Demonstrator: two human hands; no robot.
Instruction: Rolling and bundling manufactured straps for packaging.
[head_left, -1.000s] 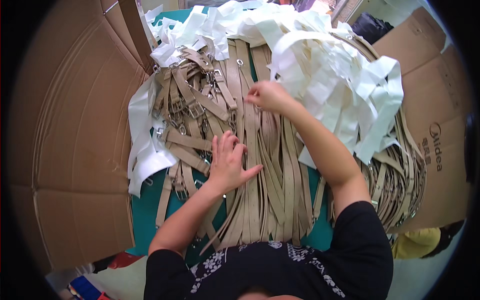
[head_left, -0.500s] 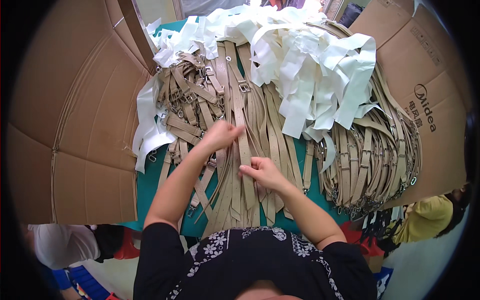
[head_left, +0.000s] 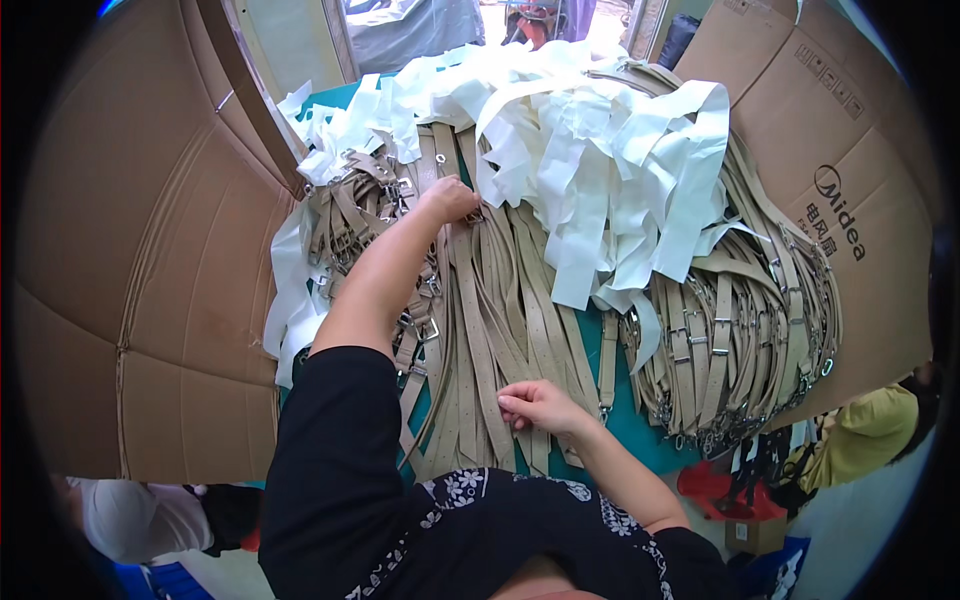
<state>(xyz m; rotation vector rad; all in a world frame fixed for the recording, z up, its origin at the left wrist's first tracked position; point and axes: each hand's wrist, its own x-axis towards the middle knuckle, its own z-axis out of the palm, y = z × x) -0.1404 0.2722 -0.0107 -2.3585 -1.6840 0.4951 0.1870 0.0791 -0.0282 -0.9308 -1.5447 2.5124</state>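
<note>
Long beige straps (head_left: pixel 465 330) lie side by side down the middle of the green table, many punched with small holes. Up the bundle, my left hand (head_left: pixel 453 200) is closed on a strap beside its metal buckle (head_left: pixel 475 214); its fingertips are partly hidden. My right hand (head_left: pixel 545 408) is lower down, its thumb and fingers pinched at the edge of a strap near the bundle's lower end. Left of the bundle is a tangled heap of shorter beige straps (head_left: pixel 350 210) with metal buckles and clasps.
White strips (head_left: pixel 600 190) cover the table's far side. A thick pile of buckled straps (head_left: pixel 720 330) hangs at the right. Cardboard walls (head_left: pixel 200 270) stand left and right (head_left: pixel 800 180). Other people (head_left: pixel 870 430) sit beyond both sides; a red stool (head_left: pixel 705 490) stands low right.
My left hand has moved farther up the strap to its buckle. My right hand has slid down toward me and a little right. The view has shifted slightly.
</note>
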